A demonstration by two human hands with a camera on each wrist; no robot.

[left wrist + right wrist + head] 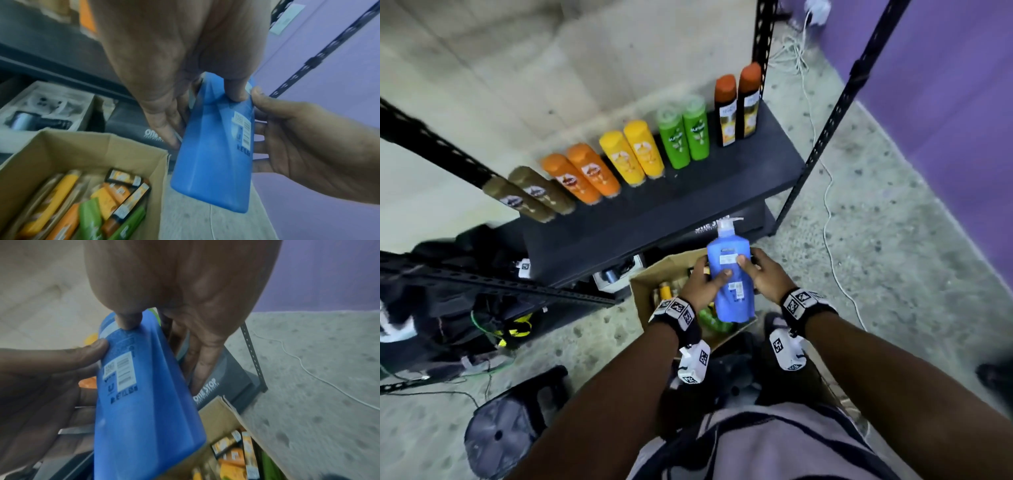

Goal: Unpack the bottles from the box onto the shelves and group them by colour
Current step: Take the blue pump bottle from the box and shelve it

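Note:
A large blue pump bottle (732,274) (213,155) (141,395) is held upright above the cardboard box (654,284) (86,146), its back label towards me. My left hand (705,281) grips its left side, thumb across the back. My right hand (760,270) grips its right side, thumb on the label. On the dark shelf (688,202) stand pairs of bottles: brown (530,195), orange (582,176), yellow (633,154), green (685,133) and black with orange caps (738,106). Several orange, yellow, green and black bottles lie in the box (82,207).
Black shelf uprights (835,113) frame the shelf. A dark box printed "ONE STOP" (222,382) sits on the lower shelf behind the cardboard box. White cable (828,212) trails on the floor at right. A black stool (506,421) stands at lower left.

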